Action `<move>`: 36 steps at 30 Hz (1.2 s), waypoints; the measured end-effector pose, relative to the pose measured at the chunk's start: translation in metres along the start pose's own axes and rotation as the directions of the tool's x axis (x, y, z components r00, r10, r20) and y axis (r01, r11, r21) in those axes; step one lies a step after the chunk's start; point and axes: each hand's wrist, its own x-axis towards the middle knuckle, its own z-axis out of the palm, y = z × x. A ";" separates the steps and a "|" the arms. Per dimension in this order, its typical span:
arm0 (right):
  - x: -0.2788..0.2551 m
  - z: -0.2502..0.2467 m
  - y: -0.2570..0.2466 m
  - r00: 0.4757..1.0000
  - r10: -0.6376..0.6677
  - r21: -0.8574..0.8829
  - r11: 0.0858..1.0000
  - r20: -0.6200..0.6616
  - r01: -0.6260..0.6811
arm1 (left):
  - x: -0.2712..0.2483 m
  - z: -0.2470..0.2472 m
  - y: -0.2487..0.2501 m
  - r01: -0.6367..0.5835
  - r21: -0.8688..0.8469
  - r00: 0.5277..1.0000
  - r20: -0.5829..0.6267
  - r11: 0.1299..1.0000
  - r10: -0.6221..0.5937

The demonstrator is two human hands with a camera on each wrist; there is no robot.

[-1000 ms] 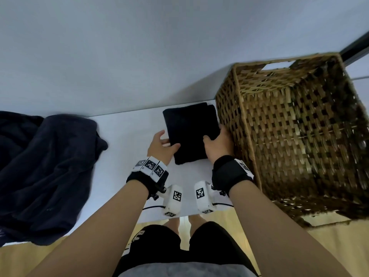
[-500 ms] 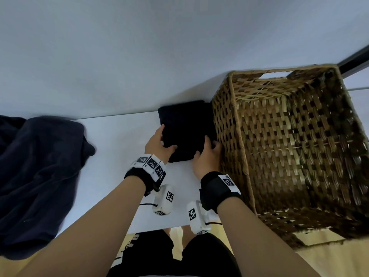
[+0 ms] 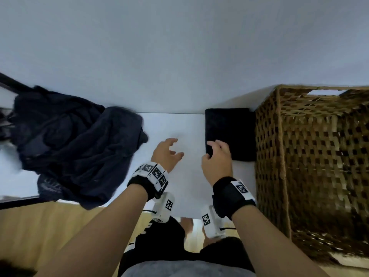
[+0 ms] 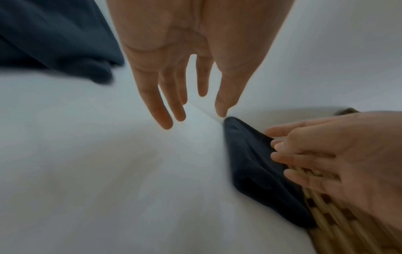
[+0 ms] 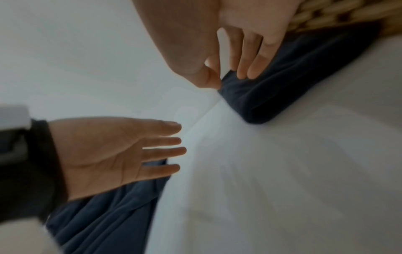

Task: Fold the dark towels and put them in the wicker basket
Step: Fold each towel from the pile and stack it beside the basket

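The left hand [image 3: 166,154] hangs over the white table [image 3: 179,126], fingers spread – holding nothing. The right hand [image 3: 217,156] has fingers loosely bent on the folded towel [image 3: 231,126], which lies beside the wicker basket [image 3: 311,156]. 1 dark heap of towels [image 3: 75,148] lies at the left.

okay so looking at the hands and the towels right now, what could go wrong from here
The folded towel lies on the table beside the wicker basket, not in it; it may get forgotten there. The right hand touches only its near corner, so lifting could spill the fold open. The unfolded pile overhangs the table edge and could slide off.
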 end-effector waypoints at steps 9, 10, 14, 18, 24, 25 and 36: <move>-0.011 0.074 -0.095 0.936 -0.146 0.098 0.988 0.320 0.120 | -0.028 -0.147 -0.141 0.354 0.137 0.906 -0.296 0.925 -0.302; -0.012 0.081 -0.102 0.930 -0.142 0.087 0.989 0.338 0.120 | -0.030 -0.158 -0.155 0.387 0.147 0.883 -0.343 0.910 -0.320; -0.020 0.108 -0.131 0.933 -0.088 0.059 0.996 0.350 0.072 | -0.029 -0.187 -0.198 0.444 0.010 0.785 -0.487 0.896 -0.383; -0.037 0.137 -0.161 0.925 -0.084 0.044 0.996 0.371 0.073 | -0.020 -0.197 -0.225 0.375 -0.134 0.844 -0.360 0.917 -0.397; -0.055 0.153 -0.199 0.917 -0.088 0.008 0.996 0.389 0.093 | -0.021 -0.215 -0.214 0.145 -0.231 0.956 -0.218 0.962 -0.197; -0.056 0.149 -0.206 0.916 -0.102 0.013 0.994 0.388 0.106 | -0.023 -0.221 -0.205 0.079 -0.215 0.962 -0.240 0.973 -0.131; -0.073 0.015 -0.343 0.881 -0.422 0.167 0.904 0.215 0.393 | -0.066 -0.319 -0.029 -0.442 -0.317 0.878 -0.343 0.839 0.333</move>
